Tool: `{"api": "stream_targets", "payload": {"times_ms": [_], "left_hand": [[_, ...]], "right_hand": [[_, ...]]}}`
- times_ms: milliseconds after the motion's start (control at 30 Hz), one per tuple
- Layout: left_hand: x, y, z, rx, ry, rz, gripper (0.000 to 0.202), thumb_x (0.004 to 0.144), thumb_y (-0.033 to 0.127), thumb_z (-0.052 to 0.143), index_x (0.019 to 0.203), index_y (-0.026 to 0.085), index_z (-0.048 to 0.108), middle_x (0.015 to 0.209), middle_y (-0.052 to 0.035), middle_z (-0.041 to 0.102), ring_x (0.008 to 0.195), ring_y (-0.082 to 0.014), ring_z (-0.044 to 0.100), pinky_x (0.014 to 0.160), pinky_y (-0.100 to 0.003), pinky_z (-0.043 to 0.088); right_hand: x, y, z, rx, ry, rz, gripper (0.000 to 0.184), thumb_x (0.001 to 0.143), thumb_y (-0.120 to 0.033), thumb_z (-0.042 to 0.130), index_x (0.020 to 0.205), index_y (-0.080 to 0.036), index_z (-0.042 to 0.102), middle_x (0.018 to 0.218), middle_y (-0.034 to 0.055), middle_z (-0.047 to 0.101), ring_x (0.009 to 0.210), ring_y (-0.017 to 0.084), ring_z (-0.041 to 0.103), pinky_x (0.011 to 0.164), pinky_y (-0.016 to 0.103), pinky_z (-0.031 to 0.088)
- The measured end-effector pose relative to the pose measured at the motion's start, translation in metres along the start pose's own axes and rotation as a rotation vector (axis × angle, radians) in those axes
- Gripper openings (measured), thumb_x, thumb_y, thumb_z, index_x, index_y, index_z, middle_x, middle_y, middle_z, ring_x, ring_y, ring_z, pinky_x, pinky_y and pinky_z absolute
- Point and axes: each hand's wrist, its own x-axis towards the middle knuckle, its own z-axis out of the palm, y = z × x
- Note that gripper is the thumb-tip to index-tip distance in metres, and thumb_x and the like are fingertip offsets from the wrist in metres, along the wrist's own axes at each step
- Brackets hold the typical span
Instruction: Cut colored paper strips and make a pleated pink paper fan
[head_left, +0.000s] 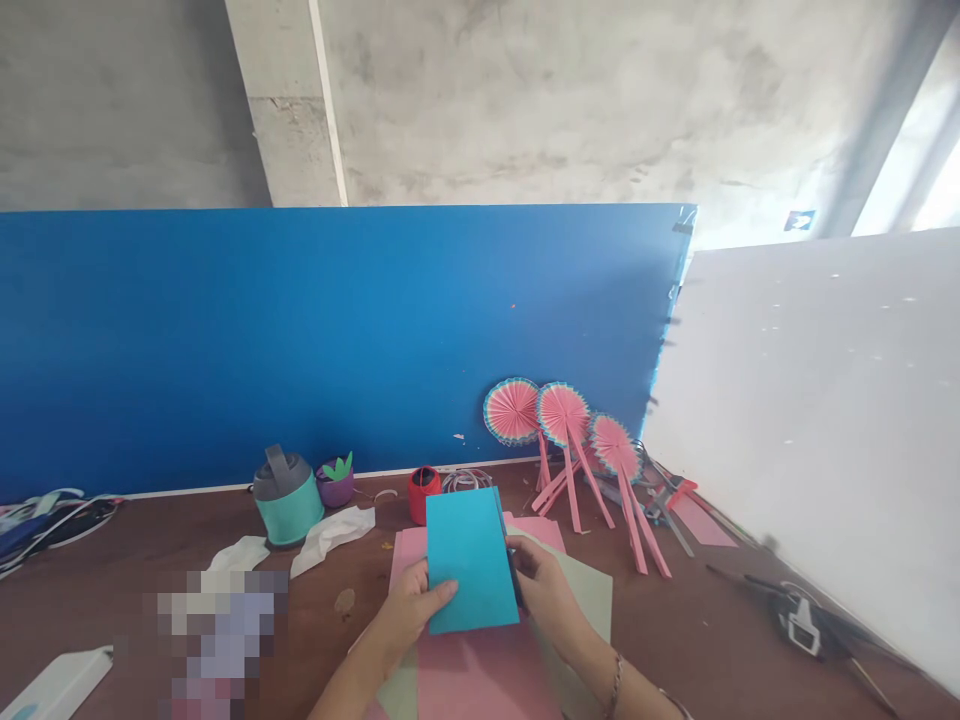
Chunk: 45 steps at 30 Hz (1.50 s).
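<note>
A bright blue sheet of paper [471, 560] is held up in front of me, above the stacked papers. My left hand [420, 600] grips its lower left edge, thumb on the front and fingers behind. At the right edge, the bent fingers of my right hand [544, 585] close around something dark, mostly hidden by the sheet and the fingers. A narrow dark strip shows along that edge; I cannot tell whether it is a tool or a shaded layer. Beneath lie pink paper [480, 675] and pale green paper [589, 585] on the brown table [322, 640].
Several pink pleated paper fans [564, 414] with long handles lean on the blue partition [300, 330]. A teal pot with a grey lid [289, 505], a purple pot [335, 487] and a red container [424, 490] stand behind. White tissues [334, 535] lie left; cables and tools [806, 625] lie right.
</note>
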Motion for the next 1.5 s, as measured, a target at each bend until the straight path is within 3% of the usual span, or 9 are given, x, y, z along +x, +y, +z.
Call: {"api": "stream_targets", "payload": {"times_ms": [100, 200, 367, 533, 767, 967, 1500], "left_hand": [[0.001, -0.001, -0.005, 0.007, 0.059, 0.008, 0.054, 0.065, 0.046, 0.074, 0.108, 0.016, 0.066, 0.108, -0.0134, 0.069, 0.096, -0.0315, 0.065, 0.087, -0.045, 0.049], [0.001, 0.002, -0.012, 0.024, 0.199, 0.040, 0.051, 0.065, 0.047, 0.073, 0.105, 0.016, 0.067, 0.105, -0.0125, 0.070, 0.090, -0.0295, 0.066, 0.080, -0.042, 0.052], [-0.002, 0.012, -0.016, 0.013, 0.495, 0.185, 0.044, 0.068, 0.046, 0.070, 0.101, 0.016, 0.065, 0.097, -0.0093, 0.072, 0.079, -0.0237, 0.066, 0.071, -0.036, 0.052], [-0.004, 0.017, -0.017, 0.035, 0.611, 0.213, 0.042, 0.065, 0.046, 0.072, 0.093, 0.016, 0.064, 0.088, -0.0060, 0.072, 0.074, -0.0204, 0.064, 0.069, -0.032, 0.052], [-0.004, 0.018, -0.015, 0.029, 0.549, 0.198, 0.046, 0.064, 0.047, 0.072, 0.097, 0.016, 0.065, 0.093, -0.0084, 0.072, 0.077, -0.0234, 0.065, 0.068, -0.035, 0.052], [-0.005, 0.020, -0.009, 0.052, 0.529, 0.185, 0.044, 0.062, 0.046, 0.073, 0.093, 0.015, 0.066, 0.082, -0.0073, 0.073, 0.067, -0.0221, 0.065, 0.063, -0.035, 0.052], [-0.007, 0.020, -0.006, 0.081, 0.529, 0.164, 0.042, 0.064, 0.047, 0.071, 0.092, 0.016, 0.067, 0.085, -0.0077, 0.072, 0.069, -0.0215, 0.063, 0.065, -0.035, 0.051]], "right_hand": [[0.000, 0.001, -0.001, -0.057, 0.024, 0.017, 0.034, 0.069, -0.040, 0.061, 0.093, -0.016, 0.060, 0.050, -0.0070, 0.045, 0.041, 0.007, 0.037, 0.041, 0.021, 0.028], [-0.001, -0.002, -0.001, -0.090, 0.020, 0.044, 0.037, 0.068, -0.041, 0.063, 0.094, -0.015, 0.059, 0.050, -0.0077, 0.041, 0.045, 0.008, 0.037, 0.043, 0.022, 0.028], [-0.008, -0.014, 0.005, -0.069, -0.102, 0.073, 0.036, 0.066, -0.047, 0.064, 0.086, -0.017, 0.057, 0.057, -0.0050, 0.046, 0.052, 0.010, 0.043, 0.049, 0.023, 0.032], [-0.014, -0.021, 0.010, -0.091, -0.236, 0.113, 0.038, 0.064, -0.047, 0.064, 0.083, -0.016, 0.055, 0.056, -0.0055, 0.044, 0.051, 0.009, 0.041, 0.048, 0.022, 0.031], [-0.012, -0.008, 0.009, -0.097, -0.276, 0.083, 0.039, 0.066, -0.047, 0.064, 0.086, -0.015, 0.054, 0.057, -0.0062, 0.041, 0.048, 0.007, 0.034, 0.044, 0.021, 0.025], [-0.008, 0.001, 0.008, -0.104, -0.273, 0.052, 0.039, 0.067, -0.047, 0.065, 0.085, -0.015, 0.054, 0.054, -0.0071, 0.039, 0.047, 0.006, 0.032, 0.044, 0.021, 0.024], [-0.009, -0.002, 0.009, -0.113, -0.249, 0.053, 0.041, 0.065, -0.051, 0.067, 0.083, -0.016, 0.054, 0.053, -0.0076, 0.039, 0.046, 0.006, 0.031, 0.043, 0.021, 0.025]]}}
